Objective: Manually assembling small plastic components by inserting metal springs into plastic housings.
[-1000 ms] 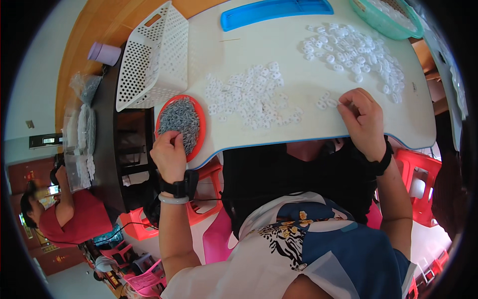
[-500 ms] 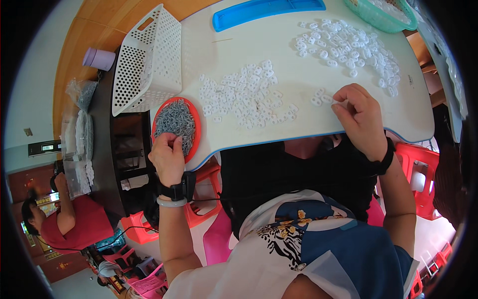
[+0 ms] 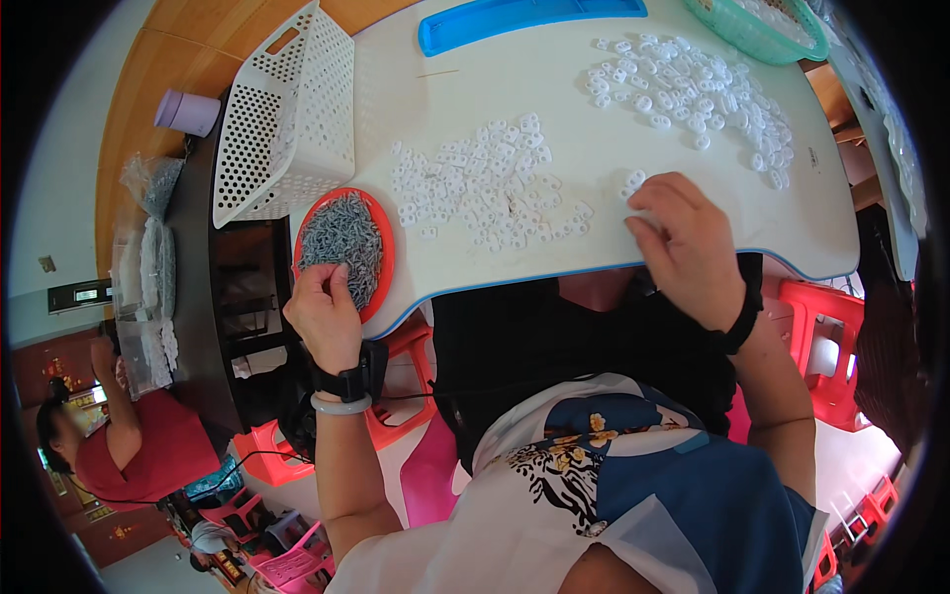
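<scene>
My left hand (image 3: 325, 309) is at the near edge of a red oval tray (image 3: 387, 259) heaped with small grey screws (image 3: 341, 236). Its thumb and forefinger are pinched together over the screws; whatever lies between them is too small to make out. Over the table on the right, my right hand (image 3: 688, 238) is bent, with thumb and forefinger apart and nothing visible between them. Its forefinger reaches a few small white two-hole plastic pieces (image 3: 634, 180), partly covered by the hand. More such pieces (image 3: 485, 183) lie in a loose heap between my hands.
Rounder white pieces (image 3: 698, 89) are spread at the far right. At the back are a blue tray (image 3: 529, 22) and a green basket (image 3: 792, 45). A white perforated basket (image 3: 322, 109) stands left, near a lilac cup (image 3: 188, 112). Another person (image 3: 139, 445) is at far left.
My right hand has moved left over the small group of white pieces, hiding part of it. My left hand stays pinched at the screws, shifted only slightly in the picture.
</scene>
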`<state>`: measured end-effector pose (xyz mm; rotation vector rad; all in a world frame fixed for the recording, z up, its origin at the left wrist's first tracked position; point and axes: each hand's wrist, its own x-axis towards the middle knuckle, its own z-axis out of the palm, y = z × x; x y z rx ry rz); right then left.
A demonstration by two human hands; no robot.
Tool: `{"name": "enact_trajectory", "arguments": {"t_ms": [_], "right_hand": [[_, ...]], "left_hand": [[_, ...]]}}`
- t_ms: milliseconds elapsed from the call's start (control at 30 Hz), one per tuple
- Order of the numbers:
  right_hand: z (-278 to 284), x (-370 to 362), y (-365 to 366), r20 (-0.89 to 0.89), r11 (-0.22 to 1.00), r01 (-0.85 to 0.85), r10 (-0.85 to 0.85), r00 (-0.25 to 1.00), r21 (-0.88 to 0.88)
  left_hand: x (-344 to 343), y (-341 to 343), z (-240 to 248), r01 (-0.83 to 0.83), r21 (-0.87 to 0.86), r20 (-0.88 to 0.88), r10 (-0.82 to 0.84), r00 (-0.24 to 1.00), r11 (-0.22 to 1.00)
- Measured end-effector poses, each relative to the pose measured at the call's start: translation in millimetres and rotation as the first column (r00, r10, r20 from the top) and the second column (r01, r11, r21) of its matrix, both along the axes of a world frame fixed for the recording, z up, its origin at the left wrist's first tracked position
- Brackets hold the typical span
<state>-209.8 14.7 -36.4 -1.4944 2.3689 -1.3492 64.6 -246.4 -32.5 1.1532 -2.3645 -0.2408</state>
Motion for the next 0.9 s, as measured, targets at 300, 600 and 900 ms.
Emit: {"name": "enact_trajectory", "arguments": {"t_ms": [300, 600, 900], "right_hand": [[-7, 27, -28, -0.135, 0.991, -0.099, 0.111, 0.985, 0.088], [-14, 29, -33, -0.18, 0.995, -0.066, 0.078, 0.981, 0.07], [-17, 28, -33, -0.197, 0.997, -0.065, 0.073, 0.978, 0.047]], "left_hand": [[-1, 2, -6, 0.018, -0.152, 0.1, -0.003, 0.995, 0.988], [-2, 6, -2, 0.013, -0.179, 0.14, 0.012, 0.99, 0.984], [2, 3, -7, -0.014, -0.162, -0.009, 0.012, 1.0, 0.987]]}}
